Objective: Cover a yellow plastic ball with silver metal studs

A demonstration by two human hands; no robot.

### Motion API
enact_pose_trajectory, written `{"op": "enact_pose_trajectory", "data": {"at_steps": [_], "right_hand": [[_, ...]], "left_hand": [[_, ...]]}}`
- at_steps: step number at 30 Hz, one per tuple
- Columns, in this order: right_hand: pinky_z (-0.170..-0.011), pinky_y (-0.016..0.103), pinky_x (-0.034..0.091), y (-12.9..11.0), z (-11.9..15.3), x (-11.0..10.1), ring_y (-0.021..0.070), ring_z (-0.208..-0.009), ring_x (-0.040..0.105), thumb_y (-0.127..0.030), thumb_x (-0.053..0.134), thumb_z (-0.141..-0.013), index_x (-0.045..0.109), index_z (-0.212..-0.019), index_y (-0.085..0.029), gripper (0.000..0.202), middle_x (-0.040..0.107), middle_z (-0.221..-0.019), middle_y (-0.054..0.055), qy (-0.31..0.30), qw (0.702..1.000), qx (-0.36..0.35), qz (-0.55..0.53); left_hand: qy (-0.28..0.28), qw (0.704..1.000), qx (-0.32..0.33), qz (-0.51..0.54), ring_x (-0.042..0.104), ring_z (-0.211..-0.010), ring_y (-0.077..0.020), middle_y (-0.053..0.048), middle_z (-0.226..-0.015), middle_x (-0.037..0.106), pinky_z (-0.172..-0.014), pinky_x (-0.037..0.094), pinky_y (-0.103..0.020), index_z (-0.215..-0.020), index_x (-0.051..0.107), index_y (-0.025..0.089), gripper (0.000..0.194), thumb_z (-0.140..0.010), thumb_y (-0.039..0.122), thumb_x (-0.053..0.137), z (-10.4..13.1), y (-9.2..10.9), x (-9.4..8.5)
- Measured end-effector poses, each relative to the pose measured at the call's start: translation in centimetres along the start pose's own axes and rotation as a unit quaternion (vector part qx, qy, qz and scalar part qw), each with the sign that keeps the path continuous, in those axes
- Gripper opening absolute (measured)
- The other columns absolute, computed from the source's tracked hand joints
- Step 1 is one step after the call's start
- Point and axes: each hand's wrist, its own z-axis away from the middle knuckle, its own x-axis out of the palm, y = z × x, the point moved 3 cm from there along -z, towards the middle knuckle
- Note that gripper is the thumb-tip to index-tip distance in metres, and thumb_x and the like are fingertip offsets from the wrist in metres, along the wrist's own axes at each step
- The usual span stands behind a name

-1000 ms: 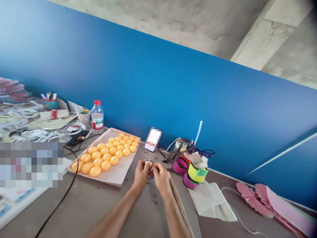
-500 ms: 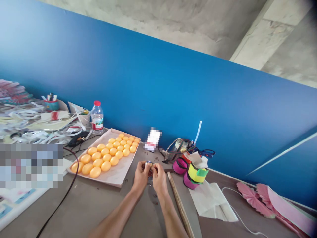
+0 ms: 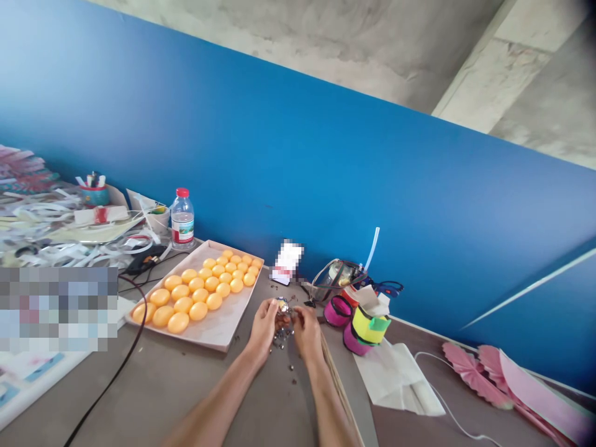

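Observation:
My left hand (image 3: 263, 324) is closed around a small shiny ornament (image 3: 282, 304) with silvery, gold and bluish parts. Its exact kind is too small to make out. Just to its right, my right hand (image 3: 307, 329) has its thumb and fingers pinched together beside the ornament; whatever they hold is too tiny to name. Below and between both hands lies a loose cluster of small shiny dark pieces (image 3: 281, 338) on the grey table (image 3: 195, 391).
Left of my hands, a shallow tray (image 3: 218, 329) carries several orange balls (image 3: 198, 310). Behind stand a phone (image 3: 285, 261) and a water bottle (image 3: 182, 220). Magenta and yellow rolls (image 3: 367, 326), a wooden stick (image 3: 339, 391) and white paper (image 3: 400, 379) are to the right.
My right hand has drawn away to the right from my left hand. More of the shiny ornament and of the small pieces beneath now shows.

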Motion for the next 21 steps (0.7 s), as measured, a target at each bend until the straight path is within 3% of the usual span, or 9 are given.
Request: {"op": "enact_pose_trajectory", "data": {"at_steps": [4,10,16,21], "right_hand": [[-0.076,0.030,0.038,-0.5,0.9,0.8,0.0232,-0.090,0.057,-0.022,0.049,-0.078,0.064,-0.099,-0.018,0.026,0.062,-0.095,0.011,-0.078,0.980,-0.027,0.183],[-0.069,0.028,0.037,-1.3,1.1,1.3,0.0211,-0.081,0.059,-0.013,0.047,-0.078,0.066,-0.087,-0.018,0.021,0.064,-0.085,0.010,-0.106,0.972,-0.030,0.207],[-0.070,0.027,0.037,-1.3,1.1,1.3,0.0194,-0.078,0.058,-0.008,0.047,-0.073,0.063,-0.075,-0.017,0.019,0.063,-0.080,0.008,-0.068,0.987,-0.042,0.142],[-0.064,0.026,0.041,-0.1,0.1,0.6,0.0165,-0.067,0.056,-0.017,0.048,-0.070,0.059,-0.071,-0.018,0.011,0.061,-0.070,0.003,0.003,0.996,0.026,-0.089]], "left_hand": [[0.007,1.000,0.001,0.016,0.057,-0.052,-0.0112,0.003,-0.061,0.053,-0.052,0.046,-0.023,-0.081,0.049,0.017,0.036,-0.071,0.049,0.059,-0.2,0.2,-0.2],[0.013,1.000,-0.002,0.012,0.059,-0.054,-0.0127,0.003,-0.060,0.055,-0.053,0.047,-0.024,-0.080,0.049,0.017,0.039,-0.068,0.051,0.061,-0.1,0.5,-0.2],[0.022,1.000,0.001,0.003,0.060,-0.054,-0.0128,0.002,-0.061,0.054,-0.052,0.047,-0.024,-0.081,0.050,0.016,0.039,-0.068,0.051,0.061,-0.1,0.5,-0.3],[0.026,1.000,0.010,-0.014,0.059,-0.054,-0.0124,0.002,-0.065,0.055,-0.054,0.048,-0.025,-0.083,0.052,0.015,0.040,-0.067,0.051,0.061,-0.4,0.4,-0.6]]}}
